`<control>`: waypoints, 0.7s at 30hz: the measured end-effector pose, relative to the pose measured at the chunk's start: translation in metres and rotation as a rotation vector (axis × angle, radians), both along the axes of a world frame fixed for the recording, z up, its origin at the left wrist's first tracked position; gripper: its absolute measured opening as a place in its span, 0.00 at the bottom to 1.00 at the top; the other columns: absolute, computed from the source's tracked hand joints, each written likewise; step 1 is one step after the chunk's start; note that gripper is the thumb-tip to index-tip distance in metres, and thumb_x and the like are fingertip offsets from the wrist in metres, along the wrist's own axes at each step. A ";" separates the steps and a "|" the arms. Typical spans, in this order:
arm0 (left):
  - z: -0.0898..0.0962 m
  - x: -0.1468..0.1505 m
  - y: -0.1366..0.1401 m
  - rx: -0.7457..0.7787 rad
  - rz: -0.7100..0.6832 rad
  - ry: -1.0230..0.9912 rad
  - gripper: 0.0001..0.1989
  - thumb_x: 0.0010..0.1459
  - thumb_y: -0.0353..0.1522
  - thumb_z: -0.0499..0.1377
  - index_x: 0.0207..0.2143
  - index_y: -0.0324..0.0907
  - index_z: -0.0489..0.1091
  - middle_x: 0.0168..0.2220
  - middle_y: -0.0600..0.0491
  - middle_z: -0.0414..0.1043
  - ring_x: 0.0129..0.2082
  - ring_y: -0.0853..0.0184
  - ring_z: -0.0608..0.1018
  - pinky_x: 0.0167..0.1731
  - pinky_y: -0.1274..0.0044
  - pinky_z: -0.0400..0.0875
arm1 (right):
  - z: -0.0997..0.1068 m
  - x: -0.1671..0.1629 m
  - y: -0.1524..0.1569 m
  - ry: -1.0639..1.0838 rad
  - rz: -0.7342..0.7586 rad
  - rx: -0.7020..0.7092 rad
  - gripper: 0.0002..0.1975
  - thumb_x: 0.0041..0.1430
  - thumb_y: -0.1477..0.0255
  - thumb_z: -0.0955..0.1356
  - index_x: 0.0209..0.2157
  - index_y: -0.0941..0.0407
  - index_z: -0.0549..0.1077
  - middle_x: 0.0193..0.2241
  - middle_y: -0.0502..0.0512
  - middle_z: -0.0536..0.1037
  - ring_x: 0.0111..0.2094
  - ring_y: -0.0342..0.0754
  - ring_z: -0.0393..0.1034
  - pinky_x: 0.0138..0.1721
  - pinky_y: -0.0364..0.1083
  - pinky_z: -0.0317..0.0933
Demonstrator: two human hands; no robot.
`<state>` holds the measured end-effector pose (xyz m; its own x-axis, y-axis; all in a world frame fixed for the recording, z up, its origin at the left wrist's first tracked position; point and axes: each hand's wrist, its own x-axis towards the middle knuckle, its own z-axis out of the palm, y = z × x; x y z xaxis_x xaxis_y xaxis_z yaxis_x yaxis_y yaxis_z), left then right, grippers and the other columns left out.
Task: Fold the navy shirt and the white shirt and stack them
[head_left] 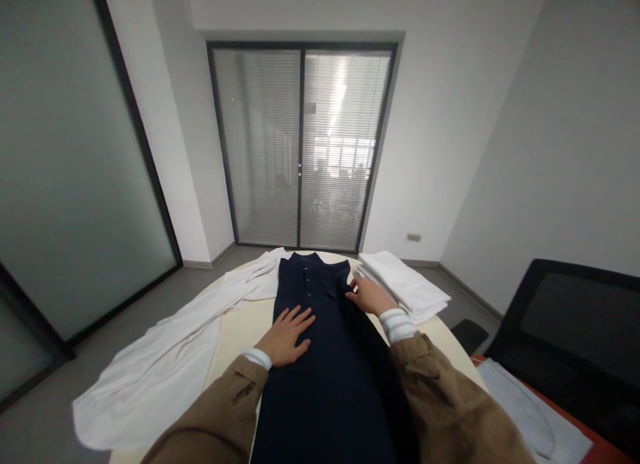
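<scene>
A dark navy shirt (320,384) with a buttoned placket lies lengthwise on the pale table (239,334), its collar at the far end. My left hand (287,335) rests flat on the shirt's left side, fingers spread. Near the far right shoulder, my right hand (369,296) pinches the shirt's fabric between thumb and fingers. Part of the shirt's right side runs beneath my right forearm and is hidden there.
A white garment (165,371) spreads over the table's left side and hangs past its edge. Folded white cloth (405,284) lies at the far right. A black mesh chair (575,331) stands at the right, beside a pale grey cloth (530,404) on something orange-red.
</scene>
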<state>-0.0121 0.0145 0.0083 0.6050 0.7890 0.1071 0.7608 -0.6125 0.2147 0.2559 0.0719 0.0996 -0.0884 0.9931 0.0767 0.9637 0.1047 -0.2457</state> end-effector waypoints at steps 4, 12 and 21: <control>-0.002 0.000 0.000 0.003 -0.004 -0.009 0.31 0.63 0.42 0.50 0.67 0.53 0.48 0.69 0.56 0.43 0.68 0.56 0.46 0.65 0.57 0.42 | -0.002 -0.022 0.003 0.057 0.070 -0.002 0.12 0.56 0.65 0.70 0.39 0.56 0.74 0.37 0.59 0.78 0.40 0.51 0.73 0.38 0.44 0.59; -0.002 0.000 0.000 0.008 -0.004 -0.006 0.30 0.63 0.42 0.50 0.67 0.52 0.49 0.69 0.56 0.44 0.69 0.56 0.46 0.65 0.57 0.42 | -0.030 -0.054 -0.001 0.138 0.134 0.012 0.09 0.56 0.65 0.69 0.36 0.55 0.72 0.35 0.54 0.77 0.36 0.46 0.70 0.34 0.42 0.55; -0.002 -0.001 0.001 0.008 -0.008 -0.013 0.31 0.63 0.43 0.50 0.67 0.52 0.48 0.69 0.55 0.44 0.68 0.55 0.46 0.65 0.56 0.42 | -0.056 -0.065 -0.007 0.173 0.192 -0.054 0.11 0.54 0.67 0.70 0.39 0.54 0.73 0.34 0.53 0.78 0.36 0.47 0.71 0.34 0.42 0.56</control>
